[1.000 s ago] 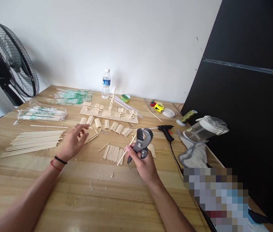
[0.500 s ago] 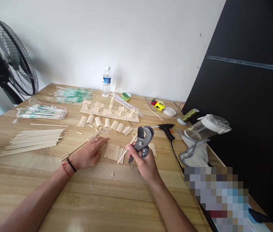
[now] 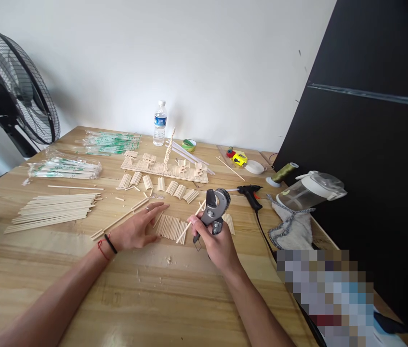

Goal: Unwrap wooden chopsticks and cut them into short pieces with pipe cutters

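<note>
My right hand is closed around a grey and black ratchet cutter, jaws pointing up. A thin wooden stick is also pinched between its thumb and fingers. My left hand lies low over the table, fingers spread, at the left end of a row of short cut sticks. Longer sticks lie beside that hand on its left. Behind are several small stick panels and a stick-built model with a tall curved piece.
Long sticks lie in a pile at left, with bagged sticks behind. A water bottle stands by the wall. To the right are a glue gun, a thread spool, a clear jug and a cloth. A fan stands left.
My left hand's fingers have spread apart and reach slightly further right along the row of short sticks. My right hand keeps the cutter and stick in nearly the same place.
</note>
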A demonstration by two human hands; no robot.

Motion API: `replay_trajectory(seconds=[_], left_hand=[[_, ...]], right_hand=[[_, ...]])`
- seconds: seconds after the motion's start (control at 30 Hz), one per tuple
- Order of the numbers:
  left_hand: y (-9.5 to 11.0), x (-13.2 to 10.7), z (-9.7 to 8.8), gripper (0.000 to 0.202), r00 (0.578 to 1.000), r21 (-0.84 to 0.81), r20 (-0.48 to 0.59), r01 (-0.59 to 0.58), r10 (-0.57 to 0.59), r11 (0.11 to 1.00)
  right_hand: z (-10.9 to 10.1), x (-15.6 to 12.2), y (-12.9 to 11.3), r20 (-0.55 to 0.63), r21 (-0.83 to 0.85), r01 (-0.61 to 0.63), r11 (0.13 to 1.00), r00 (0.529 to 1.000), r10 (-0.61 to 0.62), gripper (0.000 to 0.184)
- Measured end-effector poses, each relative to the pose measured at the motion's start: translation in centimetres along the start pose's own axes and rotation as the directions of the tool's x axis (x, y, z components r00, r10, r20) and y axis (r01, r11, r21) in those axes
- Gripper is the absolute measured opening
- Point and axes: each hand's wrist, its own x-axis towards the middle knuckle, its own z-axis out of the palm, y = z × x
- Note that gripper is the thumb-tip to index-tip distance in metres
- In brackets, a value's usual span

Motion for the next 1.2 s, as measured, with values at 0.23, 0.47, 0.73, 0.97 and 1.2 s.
replay_trajectory(seconds=[0.23, 0.47, 0.73, 0.97, 1.2], left_hand=[[-0.4, 0.3, -0.1, 0.065, 0.999, 0.004, 0.048, -0.010, 0.010, 1.000], [-1.0, 0.3, 0.0, 0.054, 0.999, -0.017, 0.024, 0.029, -0.029, 0.999], [-1.1, 0.2, -0.1, 0.060, 1.000, -0.025, -0.010, 0.027, -0.028, 0.999], [-0.9, 0.2, 0.0, 0.049, 0.996, -0.031, -0.090, 0.009, -0.012, 0.999], [-0.1, 0.2, -0.4, 0.055, 0.997, -0.029, -0.047, 0.063, -0.064, 0.998]], right_hand=[[-0.2, 0.1, -0.3, -0.001, -0.010, 0.018, 1.000, 1.000, -0.018, 0.038], [-0.2, 0.0, -0.5, 0.006, -0.012, 0.010, 1.000, 1.000, -0.010, 0.038], [-0.2, 0.0, -0.3, 0.001, -0.011, 0.007, 1.000, 1.000, -0.007, 0.038], [-0.2, 0.0, 0.0, 0.003, -0.010, 0.007, 1.000, 1.000, -0.007, 0.039], [-0.3, 0.0, -0.1, 0.009, -0.012, 0.004, 1.000, 1.000, -0.004, 0.038]])
